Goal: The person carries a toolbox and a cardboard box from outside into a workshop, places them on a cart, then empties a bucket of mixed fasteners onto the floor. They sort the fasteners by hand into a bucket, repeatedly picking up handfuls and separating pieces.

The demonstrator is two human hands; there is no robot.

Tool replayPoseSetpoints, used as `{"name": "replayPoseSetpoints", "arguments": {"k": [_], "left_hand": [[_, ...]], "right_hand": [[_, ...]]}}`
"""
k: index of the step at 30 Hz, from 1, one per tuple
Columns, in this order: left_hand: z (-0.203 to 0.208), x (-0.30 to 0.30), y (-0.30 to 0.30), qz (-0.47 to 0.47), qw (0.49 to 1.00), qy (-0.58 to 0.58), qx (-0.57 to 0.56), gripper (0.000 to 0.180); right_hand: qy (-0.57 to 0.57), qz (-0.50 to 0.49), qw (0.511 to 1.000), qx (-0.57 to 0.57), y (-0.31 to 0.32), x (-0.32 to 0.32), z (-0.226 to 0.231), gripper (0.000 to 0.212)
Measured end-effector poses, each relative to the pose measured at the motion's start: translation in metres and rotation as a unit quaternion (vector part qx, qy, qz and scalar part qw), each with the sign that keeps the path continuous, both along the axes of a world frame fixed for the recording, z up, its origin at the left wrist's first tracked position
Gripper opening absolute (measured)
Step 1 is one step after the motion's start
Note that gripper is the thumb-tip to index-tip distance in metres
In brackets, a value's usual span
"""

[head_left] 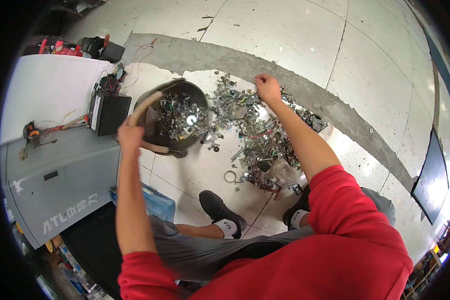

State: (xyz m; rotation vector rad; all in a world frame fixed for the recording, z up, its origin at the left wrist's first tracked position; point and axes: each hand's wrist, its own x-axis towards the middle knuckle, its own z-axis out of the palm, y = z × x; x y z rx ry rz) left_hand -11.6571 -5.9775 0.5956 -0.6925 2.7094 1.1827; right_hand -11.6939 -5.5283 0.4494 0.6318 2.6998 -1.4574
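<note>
A dark round bucket (pixel 205 100) holds a heap of small metal hardware (pixel 177 120) and seems tipped toward the loose pile. My left hand (pixel 130 135) is closed around its tan, curved handle (pixel 147 106), which is slightly smeared by motion. To the right, a wide pile of mixed bolts, washers and metal bits (pixel 267 147) lies on the floor. Over that pile's far edge is my right hand (pixel 267 88), fingers curled together; whatever is in them, if anything, is hidden. A pale ring (pixel 230 176) and a crumpled clear plastic bag (pixel 283 172) lie at the pile's near side.
Left of the bucket stand a black battery (pixel 109 113) and a grey cabinet (pixel 60 175). A blue translucent bin (pixel 157 202) is near my left leg. My shoes (pixel 220 210) are close to the pile. A dark flat panel (pixel 431 175) leans at the far right.
</note>
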Motion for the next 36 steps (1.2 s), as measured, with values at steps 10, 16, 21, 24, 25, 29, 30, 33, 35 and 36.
{"name": "replayPoseSetpoints", "arguments": {"k": [10, 16, 21, 24, 25, 29, 30, 33, 35, 36], "left_hand": [[-0.126, -0.012, -0.29, 0.244, 0.895, -0.235, 0.291, 0.016], [-0.205, 0.035, -0.312, 0.312, 0.874, -0.211, 0.308, 0.022], [-0.229, 0.07, -0.255, 0.241, 0.891, -0.144, 0.356, 0.024], [-0.216, 0.097, -0.235, 0.216, 0.902, -0.127, 0.351, 0.031], [-0.209, 0.105, -0.23, 0.207, 0.904, -0.118, 0.355, 0.034], [-0.176, 0.106, -0.215, 0.162, 0.906, -0.112, 0.375, 0.036], [-0.171, 0.101, -0.209, 0.136, 0.899, -0.1, 0.405, 0.036], [-0.162, 0.093, -0.184, 0.141, 0.899, -0.112, 0.4, 0.037], [-0.16, 0.103, -0.159, 0.142, 0.894, -0.101, 0.413, 0.048], [-0.16, 0.114, -0.144, 0.182, 0.877, -0.1, 0.433, 0.051]], "right_hand": [[0.097, 0.025, 0.959, 0.264, 0.075, 0.055, -0.045, 0.034], [0.035, -0.061, 0.922, 0.382, 0.181, 0.168, -0.089, 0.047], [0.063, -0.019, 0.968, 0.243, 0.196, 0.189, -0.137, 0.042], [0.097, -0.026, 0.973, 0.21, 0.154, 0.175, -0.149, 0.036], [0.09, -0.015, 0.975, 0.201, 0.135, 0.174, -0.147, 0.038], [0.089, -0.002, 0.971, 0.223, 0.051, 0.186, -0.128, 0.046], [0.122, -0.012, 0.979, 0.165, 0.034, 0.188, -0.121, 0.048], [0.095, 0.037, 0.981, 0.163, -0.003, 0.192, -0.104, 0.049], [0.046, 0.071, 0.982, 0.167, -0.003, 0.192, -0.093, 0.048], [0.094, 0.073, 0.976, 0.181, 0.005, 0.191, -0.089, 0.048]]}}
